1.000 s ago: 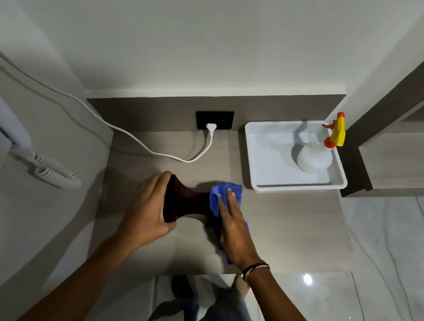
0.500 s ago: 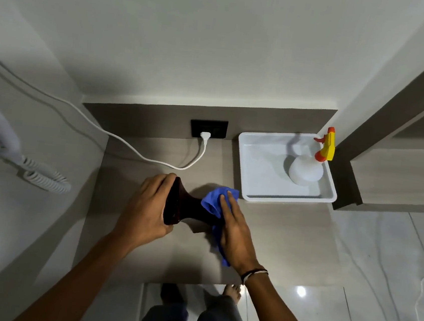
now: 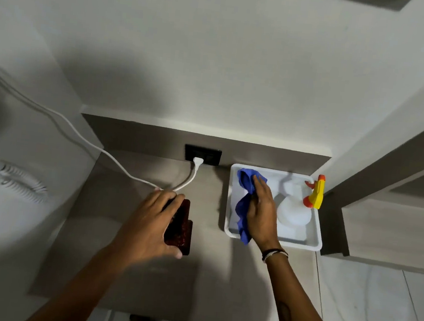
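Note:
A dark red glass vase (image 3: 182, 225) stands on the grey-brown counter (image 3: 120, 276), and my left hand (image 3: 152, 222) grips it from the left, covering most of it. My right hand (image 3: 262, 210) holds a blue cloth (image 3: 244, 205) inside the white tray (image 3: 312, 245) at the counter's back right. The cloth hangs over the tray's front rim. A white spray bottle (image 3: 295, 213) with a yellow and orange trigger stands in the tray just right of that hand.
A white plug (image 3: 198, 162) sits in a black wall socket (image 3: 214, 156), its cable running left across the counter behind the vase. A white coiled cord (image 3: 23, 182) hangs on the left wall. A wooden shelf unit (image 3: 392, 226) borders the tray on the right.
My right hand left the vase and carried the blue cloth right into the white tray. My left hand turned the vase upright on the counter. The camera tilted further down.

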Motion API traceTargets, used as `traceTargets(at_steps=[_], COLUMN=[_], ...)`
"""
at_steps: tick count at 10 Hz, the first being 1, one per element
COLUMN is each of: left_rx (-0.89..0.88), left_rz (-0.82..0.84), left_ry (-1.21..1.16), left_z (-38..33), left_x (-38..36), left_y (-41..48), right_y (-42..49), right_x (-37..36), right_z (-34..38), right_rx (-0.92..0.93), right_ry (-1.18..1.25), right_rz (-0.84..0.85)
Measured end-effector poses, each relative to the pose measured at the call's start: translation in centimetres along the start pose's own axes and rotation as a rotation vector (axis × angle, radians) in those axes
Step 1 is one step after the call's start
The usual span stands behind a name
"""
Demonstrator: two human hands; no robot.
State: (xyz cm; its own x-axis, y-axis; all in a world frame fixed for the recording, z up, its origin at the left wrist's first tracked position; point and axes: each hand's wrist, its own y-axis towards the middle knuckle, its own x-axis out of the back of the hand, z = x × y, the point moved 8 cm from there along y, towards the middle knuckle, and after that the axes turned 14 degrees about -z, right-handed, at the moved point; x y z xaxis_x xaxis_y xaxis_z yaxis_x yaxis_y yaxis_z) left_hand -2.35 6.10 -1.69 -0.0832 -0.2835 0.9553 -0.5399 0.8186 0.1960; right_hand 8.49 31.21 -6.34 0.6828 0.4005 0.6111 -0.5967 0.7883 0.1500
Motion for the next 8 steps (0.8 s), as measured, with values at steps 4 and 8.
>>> traceTargets(at_steps=[4,8], left_rx=[-0.019,-0.095], left_rz=[-0.048,-0.019], left_ry=[0.022,0.084], left_z=[-1.5,-1.3], left_x=[-0.7,-1.0], left_y=[-0.6,-0.9], right_y=[0.8,-0.9], right_x=[-9.7,-5.9], right_z=[-7.5,-3.0], right_rx=[0.313,0.196], right_ry=[-0.773,-0.642], right_rz=[0.488,0.304])
